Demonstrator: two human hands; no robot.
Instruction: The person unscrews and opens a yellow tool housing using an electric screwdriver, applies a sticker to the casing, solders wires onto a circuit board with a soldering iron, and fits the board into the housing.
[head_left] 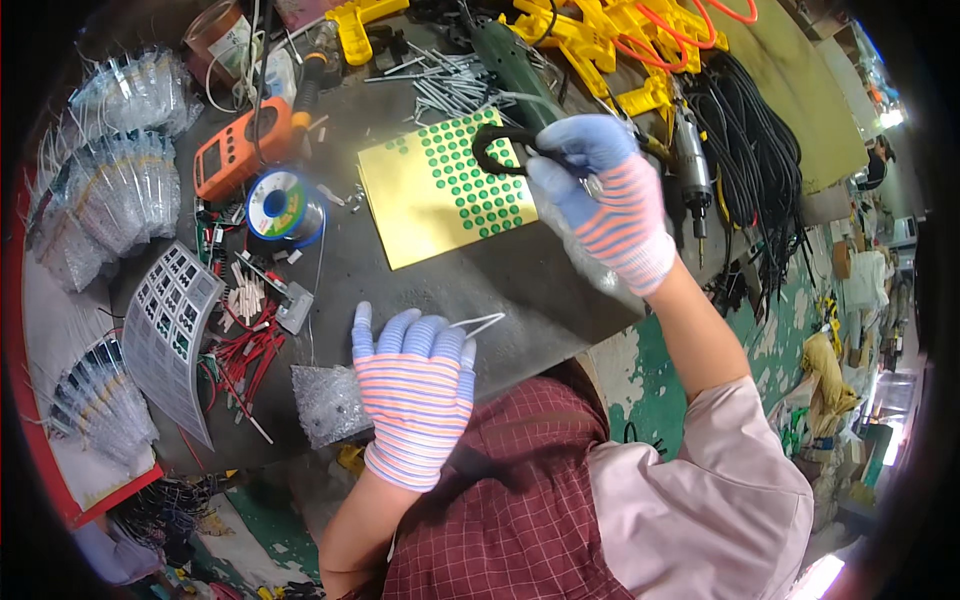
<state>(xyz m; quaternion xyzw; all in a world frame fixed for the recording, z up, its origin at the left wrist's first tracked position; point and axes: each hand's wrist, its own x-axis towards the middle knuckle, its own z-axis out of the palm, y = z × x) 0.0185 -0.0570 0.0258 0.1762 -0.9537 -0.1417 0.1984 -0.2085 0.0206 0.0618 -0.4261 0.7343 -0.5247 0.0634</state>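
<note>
Head view: the right hand (562, 172) pinches a looped black cable (482, 152) over the right edge of the yellow sticker sheet (400, 205). Near the front edge of the workbench (550, 310), the left hand (415, 385) is palm down, fingers extended; whether it grips the white strip (489, 324), I cannot tell.

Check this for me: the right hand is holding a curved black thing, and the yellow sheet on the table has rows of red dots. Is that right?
Not quite: the dots on the yellow sheet are green, not red, as the head view shows. The rest stands: the sheet lies on the table, and the right hand is holding a curved black thing.
</note>
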